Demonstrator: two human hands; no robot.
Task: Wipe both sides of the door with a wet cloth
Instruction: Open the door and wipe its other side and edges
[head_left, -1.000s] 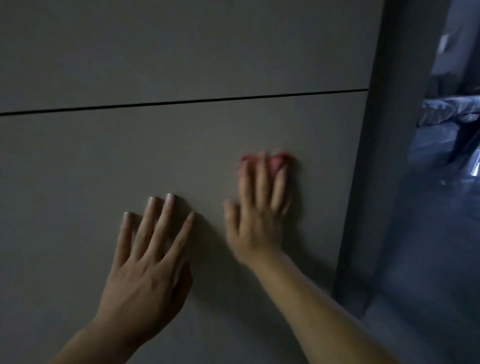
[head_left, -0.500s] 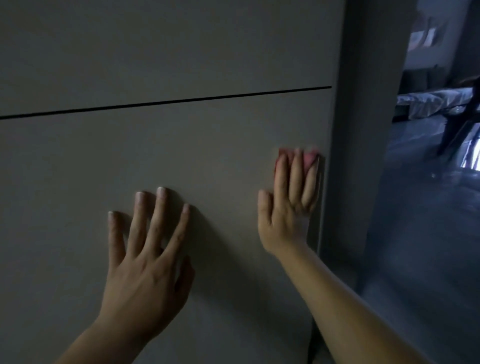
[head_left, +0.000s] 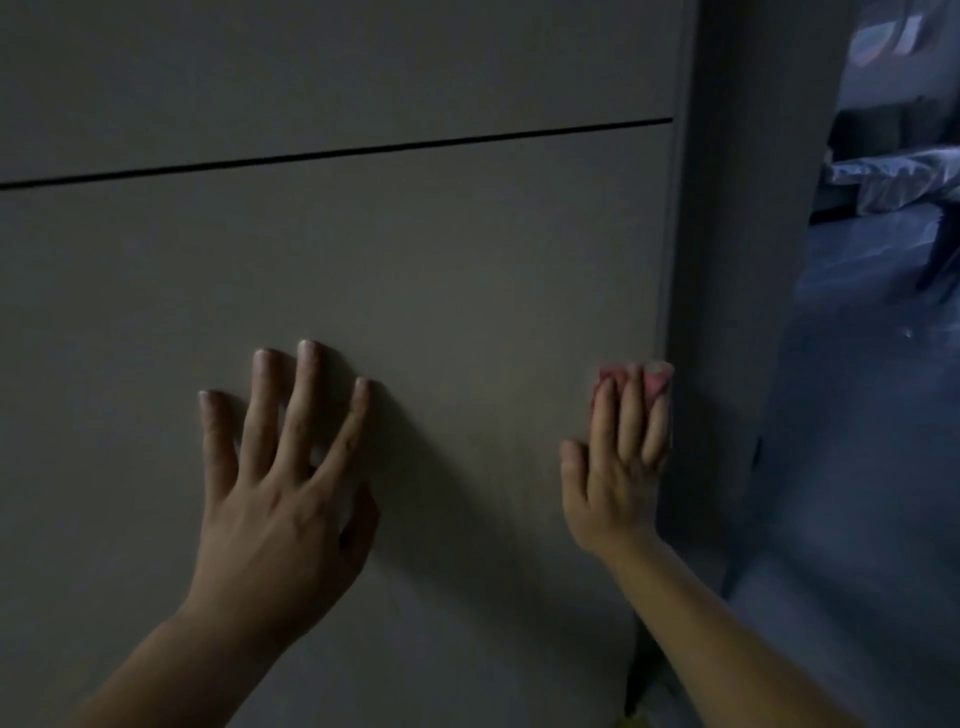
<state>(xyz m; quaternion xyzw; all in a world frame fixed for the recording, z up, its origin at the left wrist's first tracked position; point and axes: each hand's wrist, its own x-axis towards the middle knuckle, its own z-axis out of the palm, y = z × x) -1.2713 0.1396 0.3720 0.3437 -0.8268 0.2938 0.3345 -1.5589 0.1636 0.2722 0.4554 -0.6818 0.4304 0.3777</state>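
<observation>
A flat grey door (head_left: 415, 249) fills most of the view, with a thin dark groove running across its upper part. My left hand (head_left: 280, 478) lies flat on the door with fingers spread. My right hand (head_left: 618, 457) presses a small pink cloth (head_left: 655, 382) against the door right at its right edge, fingers straight. Only the cloth's top shows beyond my fingertips.
The door's edge and a dark frame (head_left: 737, 260) stand just right of my right hand. Beyond it a dim room opens, with a bluish floor (head_left: 857, 467) and a covered piece of furniture (head_left: 893, 176) at the far right.
My right hand has slid the cloth rightward across the door to its right edge and then a little downward. My left hand has stayed flat on the door.
</observation>
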